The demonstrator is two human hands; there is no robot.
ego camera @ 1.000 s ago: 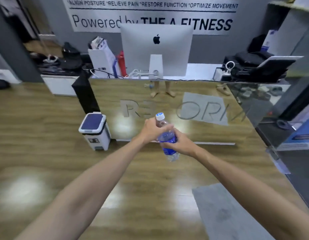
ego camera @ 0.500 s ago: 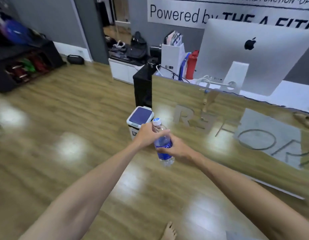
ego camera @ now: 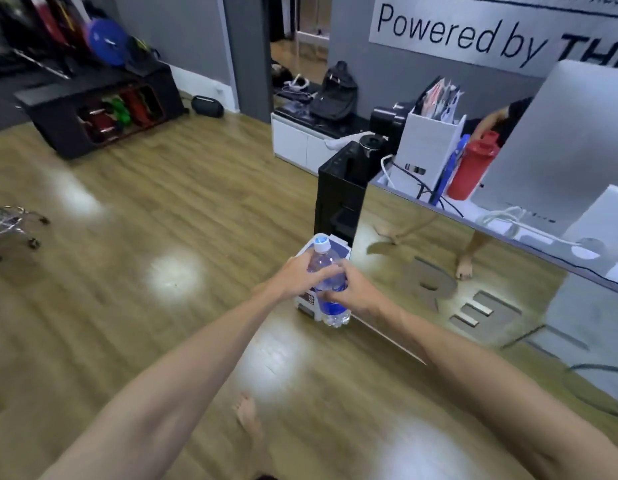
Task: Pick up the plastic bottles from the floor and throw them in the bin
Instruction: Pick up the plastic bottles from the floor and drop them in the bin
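Observation:
A clear plastic bottle (ego camera: 330,292) with a blue label and a white cap is held upright in front of me by both hands. My left hand (ego camera: 293,277) grips its upper part from the left. My right hand (ego camera: 352,289) wraps its middle from the right. Directly behind and below the bottle stands a small white bin (ego camera: 306,301) with a blue lid, on the wooden floor against the reception counter. The bottle and my hands hide most of the bin.
The mirrored reception counter (ego camera: 474,289) runs along the right, a black tower (ego camera: 340,195) at its end behind the bin. A dumbbell rack (ego camera: 103,105) stands far left, a wheeled stool base (ego camera: 9,226) at the left edge. My bare foot (ego camera: 247,415) is below.
I have turned left and come closer to the bin, which now sits right behind the bottle. Both hands have kept their grip on the bottle.

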